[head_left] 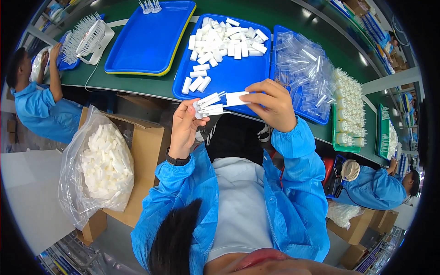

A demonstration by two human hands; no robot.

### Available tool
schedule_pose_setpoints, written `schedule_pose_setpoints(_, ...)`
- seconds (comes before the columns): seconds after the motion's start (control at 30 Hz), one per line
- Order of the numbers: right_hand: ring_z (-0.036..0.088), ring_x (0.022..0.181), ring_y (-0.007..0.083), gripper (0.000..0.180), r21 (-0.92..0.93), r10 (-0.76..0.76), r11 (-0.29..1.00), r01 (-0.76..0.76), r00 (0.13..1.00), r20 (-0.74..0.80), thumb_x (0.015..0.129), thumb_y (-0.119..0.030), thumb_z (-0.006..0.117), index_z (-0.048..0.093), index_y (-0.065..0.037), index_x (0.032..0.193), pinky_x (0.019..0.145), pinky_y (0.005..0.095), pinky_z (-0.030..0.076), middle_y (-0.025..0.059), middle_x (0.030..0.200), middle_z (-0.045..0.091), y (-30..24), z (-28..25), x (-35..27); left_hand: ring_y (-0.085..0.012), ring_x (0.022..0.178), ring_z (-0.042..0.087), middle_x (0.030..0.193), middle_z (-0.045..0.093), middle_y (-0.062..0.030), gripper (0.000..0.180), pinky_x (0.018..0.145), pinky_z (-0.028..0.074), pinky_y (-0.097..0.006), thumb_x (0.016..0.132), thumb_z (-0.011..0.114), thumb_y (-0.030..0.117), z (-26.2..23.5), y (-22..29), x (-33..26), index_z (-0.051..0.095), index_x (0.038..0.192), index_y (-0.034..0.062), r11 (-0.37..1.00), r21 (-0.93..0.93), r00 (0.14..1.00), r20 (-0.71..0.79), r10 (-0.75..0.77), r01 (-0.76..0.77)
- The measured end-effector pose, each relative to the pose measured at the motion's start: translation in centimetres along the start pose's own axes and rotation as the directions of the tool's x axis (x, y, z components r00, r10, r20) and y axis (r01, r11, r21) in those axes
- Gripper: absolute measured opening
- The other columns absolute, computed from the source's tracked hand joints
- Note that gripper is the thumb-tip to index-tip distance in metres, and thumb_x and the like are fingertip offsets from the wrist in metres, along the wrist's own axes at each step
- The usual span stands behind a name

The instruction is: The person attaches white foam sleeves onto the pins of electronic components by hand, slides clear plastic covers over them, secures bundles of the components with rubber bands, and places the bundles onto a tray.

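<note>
My left hand [184, 126] is closed on a white plastic piece with a round base and several thin prongs [209, 104], which point to the right. Between the thumb and fingers of my right hand [272, 103] is a white rectangular block [237, 98]. The block's left end is close to the prong tips, and I cannot tell whether it sits over one of them. Just beyond my hands lies a blue tray [183, 68] bearing many similar white blocks [224, 39], piled at its far side with a few at the near left.
Clear plastic tubes [302, 68] fill another blue tray to the right. Past it, a green tray [341, 147] carries rows of white pronged pieces. Further left are a blue tray [137, 46] and a white fan [94, 41]. A bag of white blocks [107, 160] stands in a cardboard box. Co-workers sit at both sides.
</note>
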State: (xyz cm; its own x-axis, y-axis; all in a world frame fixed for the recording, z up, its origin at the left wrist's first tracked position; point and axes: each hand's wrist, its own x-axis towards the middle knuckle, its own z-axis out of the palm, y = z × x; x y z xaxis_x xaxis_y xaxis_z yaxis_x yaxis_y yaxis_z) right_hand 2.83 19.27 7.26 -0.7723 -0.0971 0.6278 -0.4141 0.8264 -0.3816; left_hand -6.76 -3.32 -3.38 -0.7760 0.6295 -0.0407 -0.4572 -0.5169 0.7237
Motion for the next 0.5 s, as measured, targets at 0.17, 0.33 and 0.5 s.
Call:
schedule_pose_setpoints(0.17, 0.059, 0.07, 0.019, 0.022, -0.045, 0.017, 0.999, -0.02, 0.997, -0.07, 0.066, -0.003, 0.076, 0.072, -0.01, 0.087, 0.057, 0.03, 0.047, 0.0038, 0.086, 0.065, -0.07, -0.05, -0.62, -0.0176, 0.075, 0.068, 0.1, 0.066, -0.0141, 0.037, 0.063, 0.057, -0.022, 0.095, 0.057, 0.028, 0.29, -0.12, -0.23, 0.053, 0.118, -0.001, 0.998, 0.055, 1.0, 0.029, -0.008, 0.006)
schedule_pose_setpoints(0.33, 0.058, 0.068, 0.0178, 0.025, -0.081, -0.064, 0.995, 0.063, 0.998, -0.004, 0.069, -0.006, 0.076, 0.073, -0.015, 0.092, 0.057, 0.0299, 0.045, 0.0027, 0.089, 0.065, -0.48, 0.28, -0.46, -0.0181, 0.076, 0.068, 0.1, 0.066, -0.0142, 0.039, 0.064, 0.057, -0.022, 0.094, 0.059, 0.029, 0.53, -0.31, -0.53, 0.054, 0.118, -0.0011, 0.996, 0.088, 0.999, 0.049, -0.019, 0.015)
schedule_pose_setpoints(0.5, 0.058, 0.07, 0.0171, 0.027, -0.052, -0.092, 0.994, 0.094, 0.995, 0.038, 0.068, -0.006, 0.075, 0.072, -0.016, 0.093, 0.058, 0.0297, 0.045, 0.0022, 0.091, 0.065, -0.52, 0.2, -0.47, -0.0186, 0.075, 0.068, 0.099, 0.066, -0.0144, 0.04, 0.064, 0.057, -0.023, 0.093, 0.061, 0.029, 0.4, -0.38, -0.5, 0.055, 0.118, -0.001, 0.996, 0.082, 0.998, 0.051, -0.039, 0.035)
